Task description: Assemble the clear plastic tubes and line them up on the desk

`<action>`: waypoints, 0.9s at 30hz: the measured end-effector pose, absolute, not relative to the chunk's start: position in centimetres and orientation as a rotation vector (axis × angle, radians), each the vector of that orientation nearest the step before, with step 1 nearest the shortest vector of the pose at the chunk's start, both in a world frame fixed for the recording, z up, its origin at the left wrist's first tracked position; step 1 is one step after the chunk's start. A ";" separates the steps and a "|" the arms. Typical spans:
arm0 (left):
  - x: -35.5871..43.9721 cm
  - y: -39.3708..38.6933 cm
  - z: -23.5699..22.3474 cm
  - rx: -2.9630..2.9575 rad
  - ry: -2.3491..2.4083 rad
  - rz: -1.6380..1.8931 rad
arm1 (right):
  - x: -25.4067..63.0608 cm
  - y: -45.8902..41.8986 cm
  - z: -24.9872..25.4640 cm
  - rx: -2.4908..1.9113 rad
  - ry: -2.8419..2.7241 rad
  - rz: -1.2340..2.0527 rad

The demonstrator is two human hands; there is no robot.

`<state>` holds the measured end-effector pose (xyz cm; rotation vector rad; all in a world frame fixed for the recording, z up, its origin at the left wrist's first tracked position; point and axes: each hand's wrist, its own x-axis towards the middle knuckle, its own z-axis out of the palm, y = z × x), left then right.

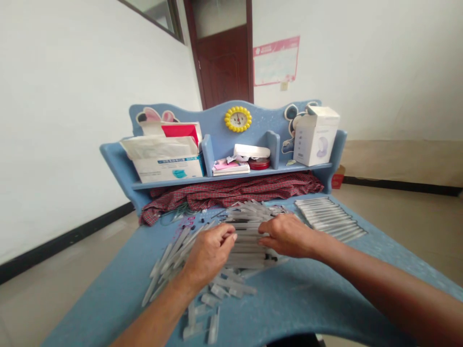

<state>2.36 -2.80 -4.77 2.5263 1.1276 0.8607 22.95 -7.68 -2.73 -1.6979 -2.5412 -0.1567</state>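
Observation:
My left hand [210,249] is closed in a pinch over the left ends of a row of translucent pen barrels [248,248]. My right hand [285,235] has its thumb and index finger curled near the right ends of that row. A thin dark stick [249,222] lies across the gap between the hands; whether either hand grips it cannot be made out. Under and beside my left wrist are scattered clear pen tubes [173,255] and translucent pen caps [211,300]. Behind the hands more clear pen pieces [249,209] are heaped.
A row of pens [331,219] lies at the right of the blue desk [307,299]. Small black parts [188,226] sit at the left. Behind are a checked cloth [231,190] and a shelf holding a mask box [170,166] and a white box [316,137].

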 end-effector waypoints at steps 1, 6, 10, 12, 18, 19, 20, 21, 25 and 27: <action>2.4 -2.9 -4.8 2.543 1.115 0.875 | 22.3 -7.2 -2.8 -1.701 -2.552 -0.163; 2.3 -3.0 -5.1 2.670 1.066 0.910 | 21.1 -5.5 -3.2 -1.708 -2.596 -0.134; 2.3 -2.8 -5.3 2.820 0.931 1.064 | 22.0 -5.1 -2.5 -1.670 -2.582 -0.068; 2.4 -2.8 -5.2 2.945 0.840 1.142 | 22.6 -5.1 -1.8 -1.602 -2.554 0.010; 2.6 -3.2 -4.9 3.114 0.797 1.075 | 23.1 -5.9 -0.2 -1.316 -2.493 0.210; 2.5 -3.1 -5.0 3.091 0.790 1.077 | 23.2 -6.1 0.1 -1.288 -2.479 0.240; 2.5 -3.0 -5.1 3.064 0.787 1.091 | 23.5 -6.1 0.3 -1.270 -2.458 0.277; 2.4 -2.9 -5.1 3.037 0.788 1.121 | 23.8 -6.1 0.5 -1.269 -2.429 0.315; 2.2 -2.3 -5.4 2.986 0.836 1.255 | 26.0 -5.4 0.4 -1.475 -2.370 0.327; 2.2 -2.1 -5.5 2.972 0.855 1.272 | 27.1 -4.9 -0.2 -1.629 -2.449 0.241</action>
